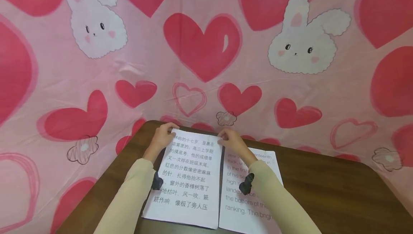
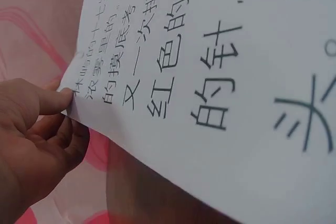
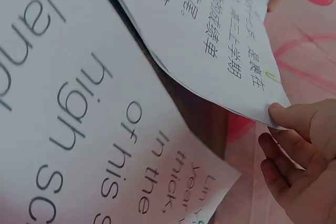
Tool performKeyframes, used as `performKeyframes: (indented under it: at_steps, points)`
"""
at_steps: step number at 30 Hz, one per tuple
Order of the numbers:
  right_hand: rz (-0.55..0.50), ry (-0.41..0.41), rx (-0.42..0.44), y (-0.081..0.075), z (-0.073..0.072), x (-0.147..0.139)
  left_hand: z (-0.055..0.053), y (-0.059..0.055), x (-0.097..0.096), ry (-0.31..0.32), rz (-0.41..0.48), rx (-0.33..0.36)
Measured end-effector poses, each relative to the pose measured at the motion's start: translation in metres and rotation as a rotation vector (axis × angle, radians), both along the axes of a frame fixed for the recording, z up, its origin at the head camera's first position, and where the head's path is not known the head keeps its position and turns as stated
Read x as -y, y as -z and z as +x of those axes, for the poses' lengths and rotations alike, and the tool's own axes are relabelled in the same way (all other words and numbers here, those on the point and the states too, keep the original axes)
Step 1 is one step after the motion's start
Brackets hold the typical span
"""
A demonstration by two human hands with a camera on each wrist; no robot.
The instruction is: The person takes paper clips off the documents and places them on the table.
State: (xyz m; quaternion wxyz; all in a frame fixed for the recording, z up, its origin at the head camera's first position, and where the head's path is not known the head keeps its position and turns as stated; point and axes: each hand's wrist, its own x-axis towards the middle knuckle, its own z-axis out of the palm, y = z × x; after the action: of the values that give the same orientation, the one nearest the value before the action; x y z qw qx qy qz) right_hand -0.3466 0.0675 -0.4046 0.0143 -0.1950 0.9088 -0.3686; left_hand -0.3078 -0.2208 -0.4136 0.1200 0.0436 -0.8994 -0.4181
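Observation:
A stack of paper sheets printed in large Chinese characters (image 1: 188, 176) lies on the table in the head view, its far edge a little raised. My left hand (image 1: 164, 135) pinches the far left corner between thumb and fingers; the left wrist view shows the thumb (image 2: 55, 100) on top of the sheet. At the far right corner my right hand (image 1: 233, 140) pinches the paper the same way, its thumb (image 3: 289, 116) on the printed face. A yellow-green paper clip (image 3: 270, 76) sits on the top edge between the hands.
Right of it lies a second stack printed in English (image 1: 238, 212), partly covered by my right forearm, with a clip at its top. Both are on a dark brown wooden table (image 1: 322, 183). A pink curtain with hearts and rabbits (image 1: 206, 97) hangs behind the table.

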Motion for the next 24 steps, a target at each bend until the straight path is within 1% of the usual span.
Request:
performKeyframes:
  at_steps: [4, 7, 10, 15, 18, 20, 24]
  points:
    - [-0.023, -0.036, -0.020, -0.006, 0.008, -0.003, 0.004, -0.002, 0.000, -0.007, 0.083, -0.036]
    - [-0.047, -0.068, -0.036, -0.010, 0.013, -0.006, 0.008, -0.007, -0.002, -0.014, 0.154, -0.068]
    - [-0.072, -0.089, -0.045, -0.015, 0.017, -0.007, 0.014, -0.011, -0.005, -0.019, 0.203, -0.088]
    - [-0.128, -0.107, -0.053, -0.019, 0.019, -0.005, 0.022, -0.012, -0.010, -0.015, 0.243, -0.107]
    - [-0.146, -0.119, -0.061, -0.020, 0.020, -0.001, 0.026, -0.012, -0.011, -0.023, 0.276, -0.118]
    - [-0.133, -0.124, -0.070, -0.019, 0.022, 0.002, 0.029, -0.012, -0.013, -0.030, 0.298, -0.121]
    - [-0.096, -0.130, -0.095, -0.016, 0.026, 0.007, 0.033, -0.012, -0.015, -0.021, 0.317, -0.118]
